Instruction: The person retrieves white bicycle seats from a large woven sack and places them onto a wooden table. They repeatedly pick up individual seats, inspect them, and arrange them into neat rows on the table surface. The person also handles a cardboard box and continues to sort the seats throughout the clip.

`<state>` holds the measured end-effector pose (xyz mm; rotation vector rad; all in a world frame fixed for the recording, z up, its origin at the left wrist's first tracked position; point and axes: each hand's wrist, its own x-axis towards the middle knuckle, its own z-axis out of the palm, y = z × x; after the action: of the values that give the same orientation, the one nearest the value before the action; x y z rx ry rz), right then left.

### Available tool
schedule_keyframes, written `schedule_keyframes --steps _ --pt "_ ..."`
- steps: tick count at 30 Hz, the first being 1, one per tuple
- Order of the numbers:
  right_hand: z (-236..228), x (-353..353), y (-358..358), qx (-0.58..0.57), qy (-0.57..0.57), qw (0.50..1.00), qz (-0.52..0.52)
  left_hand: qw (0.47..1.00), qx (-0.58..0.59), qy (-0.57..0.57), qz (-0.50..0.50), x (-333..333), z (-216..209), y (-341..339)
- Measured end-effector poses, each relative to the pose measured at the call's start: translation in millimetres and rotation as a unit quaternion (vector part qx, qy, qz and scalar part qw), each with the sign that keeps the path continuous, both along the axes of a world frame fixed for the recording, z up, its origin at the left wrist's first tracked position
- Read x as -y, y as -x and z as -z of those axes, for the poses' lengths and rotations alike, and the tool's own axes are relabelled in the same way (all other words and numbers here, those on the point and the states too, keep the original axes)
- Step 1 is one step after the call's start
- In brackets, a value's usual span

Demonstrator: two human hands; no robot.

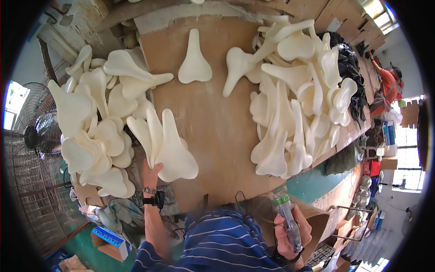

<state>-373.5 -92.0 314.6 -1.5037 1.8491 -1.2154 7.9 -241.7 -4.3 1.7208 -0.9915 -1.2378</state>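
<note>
My left hand [152,172] grips the near edge of a small fan of cream foam saddle pads, its fingers partly hidden behind them. The front saddle pad [176,156] lies broad end toward me, with its narrow nose pointing away. In my right hand [293,233], close to my body at the lower right, is a clear plastic bottle-like thing with a green band [285,209]; my fingers are wrapped round it. A single saddle pad [195,61] lies apart at the far middle of the brown board-topped table [217,122].
Heaps of similar pads stand on the left [97,136] and right [294,99] of the table. Black plastic bags [349,68] lie beyond the right heap. A caged fan [36,131] stands at far left. Another person in orange [389,86] works at far right.
</note>
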Motion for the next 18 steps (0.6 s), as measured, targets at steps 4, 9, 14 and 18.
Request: schedule_keyframes --steps 4,9,14,18 --pt "0 -3 2 -0.035 -0.083 0.996 0.011 1.000 0.006 0.002 0.009 3 -36 11" --pt "19 -1 10 0.027 -0.100 0.994 -0.028 0.996 -0.039 0.063 0.043 43 -52 33" --pt "32 20 14 0.029 -0.166 0.985 -0.023 0.950 0.087 0.178 0.241 169 -72 68" --pt "49 23 17 -0.003 -0.199 0.978 -0.058 0.807 0.329 0.336 0.358 297 -57 98"
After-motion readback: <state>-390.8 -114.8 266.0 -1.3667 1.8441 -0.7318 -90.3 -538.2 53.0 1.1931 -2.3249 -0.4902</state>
